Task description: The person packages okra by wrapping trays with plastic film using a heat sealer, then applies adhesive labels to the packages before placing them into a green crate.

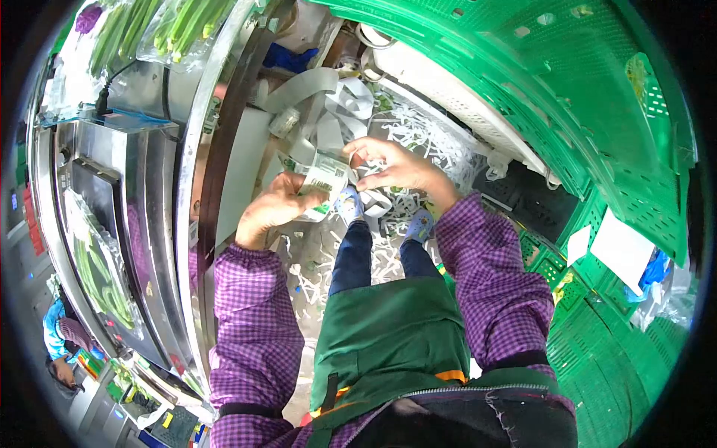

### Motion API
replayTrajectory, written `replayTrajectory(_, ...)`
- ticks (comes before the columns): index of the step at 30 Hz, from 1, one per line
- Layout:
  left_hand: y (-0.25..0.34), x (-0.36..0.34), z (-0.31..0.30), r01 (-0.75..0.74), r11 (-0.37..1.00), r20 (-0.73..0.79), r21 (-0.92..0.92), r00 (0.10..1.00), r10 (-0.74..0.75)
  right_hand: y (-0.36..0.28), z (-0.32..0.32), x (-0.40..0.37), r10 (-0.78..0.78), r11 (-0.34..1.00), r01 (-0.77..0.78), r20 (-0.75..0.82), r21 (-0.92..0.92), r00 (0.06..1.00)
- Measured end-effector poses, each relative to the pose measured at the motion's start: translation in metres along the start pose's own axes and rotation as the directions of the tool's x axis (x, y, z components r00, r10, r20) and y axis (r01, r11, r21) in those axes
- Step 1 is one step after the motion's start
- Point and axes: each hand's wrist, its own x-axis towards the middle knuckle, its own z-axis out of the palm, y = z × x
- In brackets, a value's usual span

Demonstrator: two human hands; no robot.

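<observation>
Between my hands is a roll of printed labels (326,173), white with green print and dark lettering, its outer face turned up towards me. My left hand (272,209) grips its left side, thumb across the front. On the other side, my right hand (399,173) has thumb and fingers curled at the roll's right edge; a pale strip shows there. Whether the right fingers pinch the strip or the roll itself is hard to make out. Loose white backing strip (306,86) curls just beyond the hands.
Shredded white paper strips (418,127) litter the floor and a bin area ahead. A steel packing machine (112,160) with bagged green vegetables (97,261) stands left. Green plastic crates (523,60) rise ahead and right. Another person (63,336) is at far lower left.
</observation>
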Motion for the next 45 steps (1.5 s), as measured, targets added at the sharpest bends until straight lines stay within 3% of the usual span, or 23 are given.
replayTrajectory(2,-0.009,-0.005,0.006,-0.027,0.988,0.096,-0.151,0.995,0.041,0.009,-0.003,-0.002,0.057,0.959,-0.05,-0.017,0.28,0.998)
replayTrajectory(4,-0.015,-0.013,0.014,-0.14,0.978,0.113,-0.153,0.981,0.158,0.014,0.006,-0.002,0.411,0.766,-0.376,0.051,0.521,0.91)
replayTrajectory(6,-0.02,-0.016,0.02,-0.104,0.995,0.21,-0.007,0.972,0.103,0.035,0.03,0.003,0.313,0.328,-0.273,0.168,0.904,0.935)
replayTrajectory(8,-0.009,-0.026,0.034,-0.107,0.994,0.245,0.012,0.964,0.101,0.039,0.041,0.011,0.219,0.23,-0.151,0.1,0.961,0.971)
replayTrajectory(10,-0.036,-0.019,0.043,0.035,0.983,0.273,0.18,0.958,-0.084,0.034,0.046,0.018,0.161,0.406,0.137,-0.219,0.903,0.962)
replayTrajectory(14,-0.03,-0.02,0.068,0.01,1.0,0.164,0.011,0.986,-0.012,0.015,0.059,0.01,0.104,0.537,0.252,-0.36,0.805,0.927)
replayTrajectory(16,-0.035,-0.006,0.083,-0.271,0.794,-0.177,-0.544,0.962,0.208,0.02,0.068,0.006,0.11,0.618,0.24,-0.384,0.749,0.917)
replayTrajectory(18,-0.035,0.0,0.083,-0.25,0.76,-0.23,-0.6,0.964,0.135,0.021,0.075,0.002,-0.062,0.98,0.172,-0.673,0.099,0.737)
replayTrajectory(19,-0.032,-0.003,0.081,-0.263,0.824,-0.212,-0.502,0.961,0.178,-0.006,0.068,-0.005,-0.407,0.905,0.144,-0.718,-0.4,0.565)
replayTrajectory(20,-0.029,-0.005,0.079,-0.278,0.875,-0.191,-0.397,0.957,0.217,-0.017,0.059,-0.008,-0.41,0.903,0.145,-0.713,-0.404,0.568)
replayTrajectory(22,-0.023,-0.015,0.072,-0.228,0.929,-0.101,-0.291,0.973,0.207,-0.025,0.045,-0.012,-0.601,0.578,0.258,-0.19,-0.774,0.776)
replayTrajectory(23,-0.019,-0.019,0.067,-0.251,0.961,-0.035,-0.115,0.968,0.249,-0.025,0.051,-0.01,-0.597,0.622,0.241,-0.251,-0.745,0.762)
replayTrajectory(24,-0.016,-0.022,0.063,-0.279,0.958,0.038,0.063,0.96,0.277,-0.02,0.044,-0.007,-0.409,0.7,0.369,0.08,-0.612,0.909)
replayTrajectory(27,-0.033,-0.022,0.064,-0.272,0.962,-0.023,-0.031,0.962,0.272,-0.01,0.042,-0.008,-0.35,0.75,0.345,0.103,-0.564,0.931)
replayTrajectory(29,-0.039,-0.021,0.064,-0.329,0.938,-0.092,-0.112,0.943,0.319,0.0,0.044,-0.007,-0.287,0.931,0.268,-0.041,-0.249,0.957)
replayTrajectory(36,-0.031,-0.005,0.064,-0.402,0.839,-0.289,0.366,0.808,0.514,0.027,0.072,0.0,-0.127,0.98,0.04,-0.464,-0.193,0.877)
replayTrajectory(38,-0.03,-0.004,0.065,-0.456,0.726,-0.297,0.514,0.7,0.649,0.041,0.061,0.002,0.146,0.983,-0.182,-0.602,0.001,0.785)
replayTrajectory(39,-0.031,-0.004,0.064,-0.497,0.73,-0.365,0.469,0.644,0.673,0.054,0.048,0.004,0.286,0.957,-0.245,-0.66,0.156,0.695)
replayTrajectory(40,-0.035,-0.006,0.063,-0.534,0.729,-0.438,0.428,0.583,0.685,0.081,0.035,0.006,0.187,0.981,-0.08,-0.758,0.176,0.624)
replayTrajectory(41,-0.045,-0.01,0.059,-0.429,0.864,-0.497,0.265,0.707,0.503,0.093,0.014,0.007,0.177,0.984,-0.122,-0.794,0.131,0.582)
replayTrajectory(42,-0.052,-0.008,0.056,-0.394,0.918,-0.607,0.056,0.716,0.344,0.087,-0.004,0.006,0.081,0.95,-0.286,-0.786,-0.125,0.613)
replayTrajectory(44,-0.05,0.0,0.045,-0.479,0.772,-0.671,-0.417,0.736,0.094,0.085,-0.014,0.032,-0.443,0.779,-0.164,-0.716,-0.605,0.54)
replayTrajectory(45,-0.048,0.008,0.039,-0.476,0.725,-0.722,-0.497,0.69,-0.042,0.073,-0.01,0.05,-0.4,0.816,-0.108,-0.69,-0.567,0.603)
